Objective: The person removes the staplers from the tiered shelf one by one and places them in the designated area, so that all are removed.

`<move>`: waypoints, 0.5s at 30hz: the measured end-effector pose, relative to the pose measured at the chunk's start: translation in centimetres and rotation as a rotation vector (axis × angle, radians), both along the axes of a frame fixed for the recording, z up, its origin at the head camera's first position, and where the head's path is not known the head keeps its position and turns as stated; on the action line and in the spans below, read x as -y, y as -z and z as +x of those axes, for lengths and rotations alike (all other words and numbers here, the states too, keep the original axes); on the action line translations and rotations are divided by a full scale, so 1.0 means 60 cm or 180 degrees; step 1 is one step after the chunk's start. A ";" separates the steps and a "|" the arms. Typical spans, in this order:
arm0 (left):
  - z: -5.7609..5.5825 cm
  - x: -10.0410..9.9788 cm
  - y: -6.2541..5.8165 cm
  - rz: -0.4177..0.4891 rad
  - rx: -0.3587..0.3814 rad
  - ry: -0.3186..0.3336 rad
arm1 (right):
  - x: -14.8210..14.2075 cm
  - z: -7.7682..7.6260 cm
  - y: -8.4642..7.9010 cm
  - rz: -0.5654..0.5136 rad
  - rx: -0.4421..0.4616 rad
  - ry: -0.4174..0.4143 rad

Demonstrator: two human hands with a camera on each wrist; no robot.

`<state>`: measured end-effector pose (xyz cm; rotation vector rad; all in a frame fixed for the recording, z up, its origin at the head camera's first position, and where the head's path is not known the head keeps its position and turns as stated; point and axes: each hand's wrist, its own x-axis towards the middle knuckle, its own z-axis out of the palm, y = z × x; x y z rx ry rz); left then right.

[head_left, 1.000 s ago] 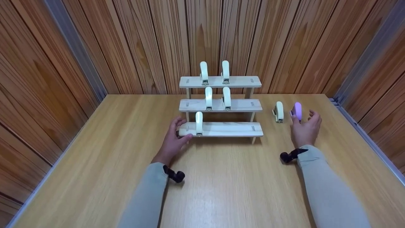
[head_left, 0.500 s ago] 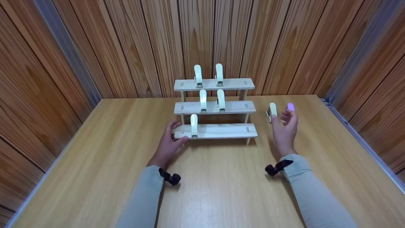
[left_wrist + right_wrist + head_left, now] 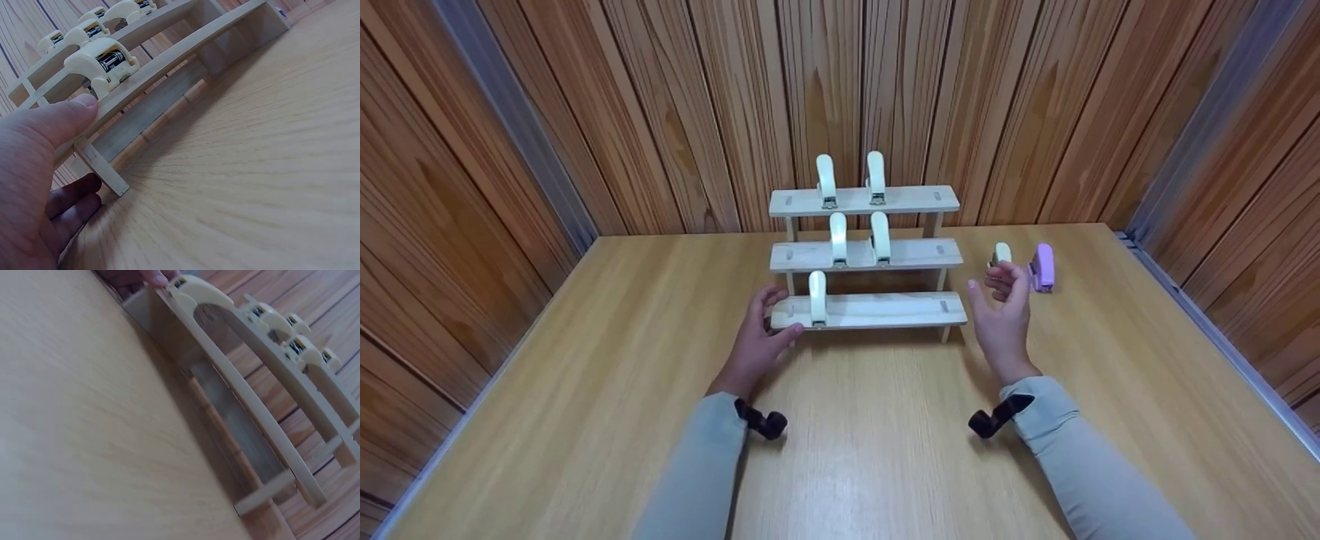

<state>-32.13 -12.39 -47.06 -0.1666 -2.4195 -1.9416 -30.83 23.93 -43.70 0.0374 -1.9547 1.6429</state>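
A three-tier wooden shelf stand (image 3: 877, 309) bears several small cream staplers, two on the top tier, two on the middle, one cream stapler (image 3: 817, 298) at the bottom tier's left. My left hand (image 3: 756, 341) grips the bottom tier's left end; the left wrist view shows its thumb (image 3: 81, 109) at the front edge and its other fingers behind the leg. Just right of the stand is my right hand (image 3: 1003, 330), fingers loosely bent around nothing. It partly hides a cream stapler (image 3: 1001, 253) on the table. Farther right stands a purple stapler (image 3: 1042, 268).
The stand rests on a light wood table (image 3: 840, 450). Wood-panelled walls (image 3: 675, 112) rise behind the table and at both sides. A grey metal strip (image 3: 1207, 300) runs along the right edge.
My right hand has moved left from the purple stapler, past the cream one, towards the stand. The left hand keeps its hold on the shelf end. The head view has shifted slightly.
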 end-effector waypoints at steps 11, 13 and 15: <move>-0.003 -0.002 -0.002 -0.0026 0.0037 -0.0016 | 0.069 0.022 0.003 0.0041 -0.0157 -0.0321; -0.003 -0.001 -0.002 -0.0034 0.0038 -0.0008 | 0.085 0.027 0.002 0.0044 -0.0126 -0.0376; -0.003 0.000 -0.001 -0.0035 0.0015 0.0007 | 0.101 0.032 0.000 0.0055 -0.0082 -0.0440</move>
